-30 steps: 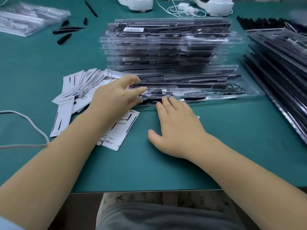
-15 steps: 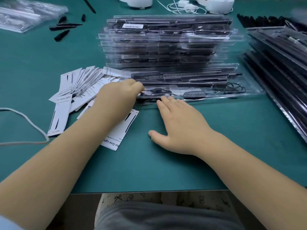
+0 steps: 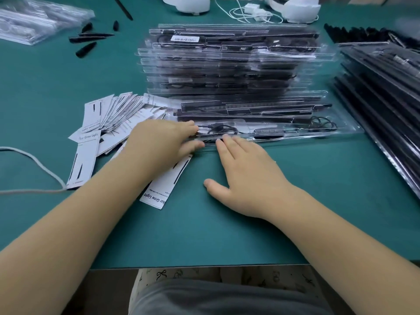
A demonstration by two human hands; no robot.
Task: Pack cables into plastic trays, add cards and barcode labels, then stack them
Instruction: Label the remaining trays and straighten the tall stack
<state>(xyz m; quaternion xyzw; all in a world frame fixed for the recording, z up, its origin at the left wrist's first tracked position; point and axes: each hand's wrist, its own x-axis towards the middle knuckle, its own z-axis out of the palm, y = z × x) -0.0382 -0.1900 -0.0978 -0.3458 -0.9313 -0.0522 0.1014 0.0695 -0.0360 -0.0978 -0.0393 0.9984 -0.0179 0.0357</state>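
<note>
A clear plastic tray (image 3: 295, 135) with a black cable (image 3: 218, 129) and light bars in it lies flat in front of a tall stack of packed trays (image 3: 227, 64). The top tray of the stack carries a barcode label (image 3: 184, 39). My left hand (image 3: 163, 142) grips the near tray's left end, fingers on top and thumb at its front edge. My right hand (image 3: 247, 176) lies flat on the table, straight fingertips touching the tray's front rim. White printed cards (image 3: 109, 114) are fanned out to the left, and one card (image 3: 163, 187) lies under my left forearm.
Dark filled trays (image 3: 386, 92) lean in a pile at the right. Empty clear trays (image 3: 34, 21) sit at the far left, with black pointed pieces (image 3: 86, 48) nearby. A white cord (image 3: 34, 160) loops at the left edge. White devices (image 3: 188, 3) stand at the back.
My left hand's fingers went from spread above the tray to curled round its left end. My right hand stayed in place on the table.
</note>
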